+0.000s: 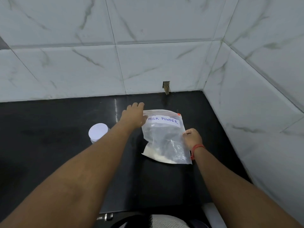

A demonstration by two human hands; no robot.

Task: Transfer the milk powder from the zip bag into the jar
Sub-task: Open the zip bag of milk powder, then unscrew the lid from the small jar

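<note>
A clear zip bag (164, 137) labelled "MILK POWDER" lies flat on the black counter (57, 145), its zip edge with an orange slider toward the wall. White powder is gathered in its near left corner. My left hand (134, 115) grips the bag's far left corner at the zip. My right hand (192, 137) pinches the bag's right edge. A jar with a white lid (98, 132) stands to the left of the bag, partly hidden behind my left forearm.
White marble-look tiled walls (148, 55) close the counter at the back and on the right. A small notch in the wall (166, 87) sits just behind the bag. The counter's front edge runs near my body at the bottom.
</note>
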